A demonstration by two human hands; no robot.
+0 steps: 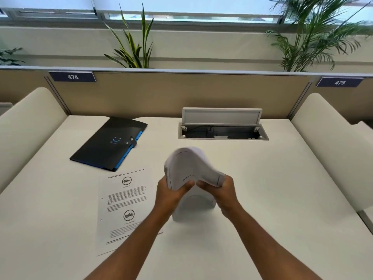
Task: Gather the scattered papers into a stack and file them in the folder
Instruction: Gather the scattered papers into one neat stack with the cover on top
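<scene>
At the far left of the desk (262,188) we see the black folder (107,144), closed, lying flat and turned at an angle, with blue tabs along its right edge. Nearer to us, just in front of it, one printed sheet (121,203) lies flat, showing text and two round vehicle icons; our left forearm crosses its near right corner. At the centre we hold a bundle of papers (189,168) above the desk, bowed upward into an arch and blurred. Our left hand (171,195) grips its left edge, fingers curled around it with the thumb on the facing side; our right hand (220,190) pinches the right edge in the same closed way. Another white sheet seems to lie beneath the hands, though we cannot tell clearly. Farther right, beyond the bundle, a cable hatch (222,130) stands open in the desk, lid raised. Plants rise behind the partition (181,93).
</scene>
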